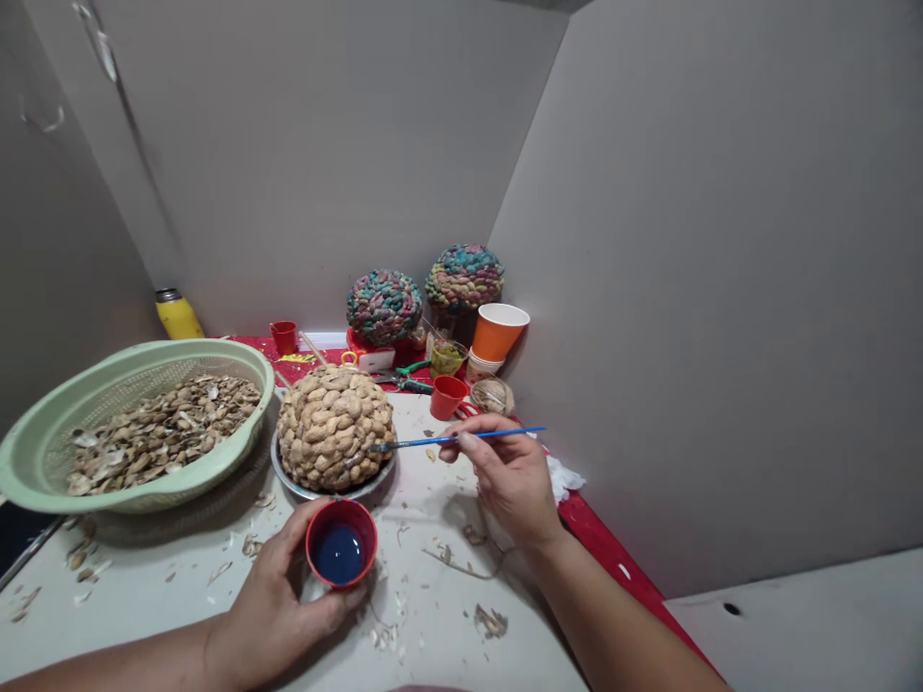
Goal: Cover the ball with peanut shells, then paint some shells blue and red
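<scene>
**Brush on Ball, Cup in Grip**

From where I stand: the right hand pinches the blue brush between thumb and fingers. The bristles, left of these fingertips, meet the ball's right side. The left hand encircles the red cup, thumb on the near side; the cup contains dark blue liquid. Just beyond the left fingers, the ball sits in a metal bowl. Farther left of those fingers stands a green colander of shells. Beyond the right fingertips stands another red mug.
</scene>
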Tool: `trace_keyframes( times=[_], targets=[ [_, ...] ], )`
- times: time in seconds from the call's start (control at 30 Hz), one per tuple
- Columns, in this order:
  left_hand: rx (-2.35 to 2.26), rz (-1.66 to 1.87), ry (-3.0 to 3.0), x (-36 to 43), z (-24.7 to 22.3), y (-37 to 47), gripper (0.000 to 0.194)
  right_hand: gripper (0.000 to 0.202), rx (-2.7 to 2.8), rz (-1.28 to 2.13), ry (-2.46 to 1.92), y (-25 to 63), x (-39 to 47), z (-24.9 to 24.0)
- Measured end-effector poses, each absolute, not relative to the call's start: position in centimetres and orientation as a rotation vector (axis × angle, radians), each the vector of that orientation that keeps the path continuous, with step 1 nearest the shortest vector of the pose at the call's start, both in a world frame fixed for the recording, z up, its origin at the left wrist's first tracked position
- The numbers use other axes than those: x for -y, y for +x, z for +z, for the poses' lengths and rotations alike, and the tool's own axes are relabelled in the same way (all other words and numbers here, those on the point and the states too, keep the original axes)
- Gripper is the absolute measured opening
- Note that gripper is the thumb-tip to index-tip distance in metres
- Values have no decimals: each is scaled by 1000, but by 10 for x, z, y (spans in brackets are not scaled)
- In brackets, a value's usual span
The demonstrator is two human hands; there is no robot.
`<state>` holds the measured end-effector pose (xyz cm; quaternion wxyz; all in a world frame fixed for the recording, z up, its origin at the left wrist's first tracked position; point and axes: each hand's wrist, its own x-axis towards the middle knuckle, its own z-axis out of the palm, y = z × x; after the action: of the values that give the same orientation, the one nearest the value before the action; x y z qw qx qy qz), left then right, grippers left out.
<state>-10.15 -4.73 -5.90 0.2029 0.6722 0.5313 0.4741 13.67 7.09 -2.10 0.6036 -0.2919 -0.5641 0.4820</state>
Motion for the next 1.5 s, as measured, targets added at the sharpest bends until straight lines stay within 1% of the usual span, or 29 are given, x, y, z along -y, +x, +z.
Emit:
trace_keyframes(
  times=[0.17, 0.33, 0.47, 0.6, 0.77, 0.93, 1.2, 1.3, 1.37, 1.5],
  targets=[
    [-1441, 1196, 1745, 49, -49, -90, 52, 19, 1115, 1097, -564, 144, -77, -4],
    [-1268, 1052, 1493, 45, -31, -54, 53, 24, 982, 1060, -525, 153, -91, 4],
    [-1195, 1120, 1456, 24, -32, -18, 48, 28, 940, 1023, -532, 160, -102, 4],
    [-1183, 1275, 1468, -12, -48, 10, 45, 31, 935, 998, -547, 162, -108, 3],
    [-1199, 1347, 1452, -47, -64, 29, 42, 31, 951, 972, -563, 164, -112, 0],
    [-1167, 1392, 1444, -63, -73, 43, 37, 31, 960, 965, -574, 165, -114, -3],
    [-1128, 1355, 1468, -72, -76, 51, 41, 28, 972, 965, -568, 165, -114, -7],
    [-1134, 1337, 1489, -71, -75, 49, 45, 27, 984, 965, -573, 165, -113, -8],
    [-1145, 1320, 1499, -70, -75, 47, 52, 27, 984, 964, -577, 164, -113, -8],
    [-1220, 1288, 1482, -65, -75, 39, 79, 29, 967, 964, -583, 163, -112, -8]
  ],
)
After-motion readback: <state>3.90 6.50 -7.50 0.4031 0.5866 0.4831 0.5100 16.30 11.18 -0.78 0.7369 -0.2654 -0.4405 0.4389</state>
